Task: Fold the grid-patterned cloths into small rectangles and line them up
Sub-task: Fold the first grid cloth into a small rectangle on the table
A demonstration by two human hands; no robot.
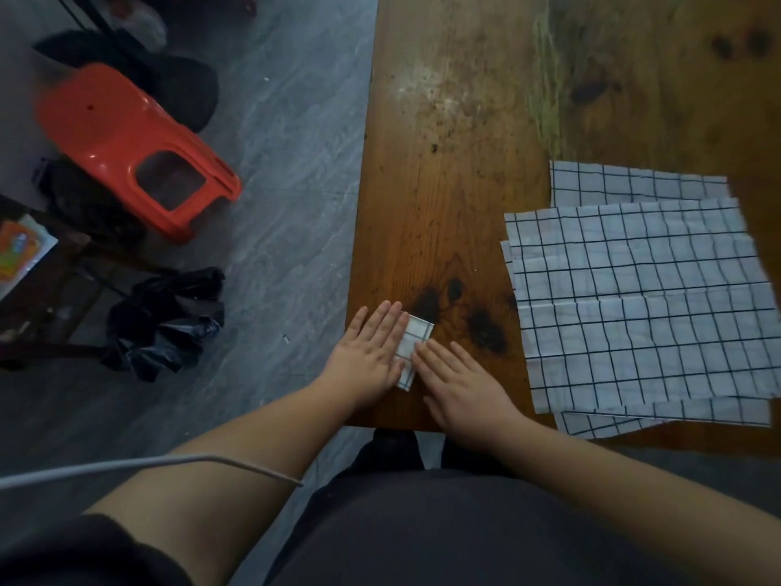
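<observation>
The folded cloth (417, 334) is pressed on the table (443, 184) near its front-left corner; the left hand (372, 353) is laid flat over its left edge, fingers straight; the right hand (460, 387), likewise flat, covers its near-right part; its long axis is pointed away, tilted slightly right; 1 unfolded stack (634, 298) is kept well apart, rightward.

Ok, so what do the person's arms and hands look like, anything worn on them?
The left hand and right hand are bare, with no gloves, rings or watch visible, and both forearms are uncovered. A black sleeve covers the left upper arm. A thin grey cable crosses in front of the left forearm.
</observation>
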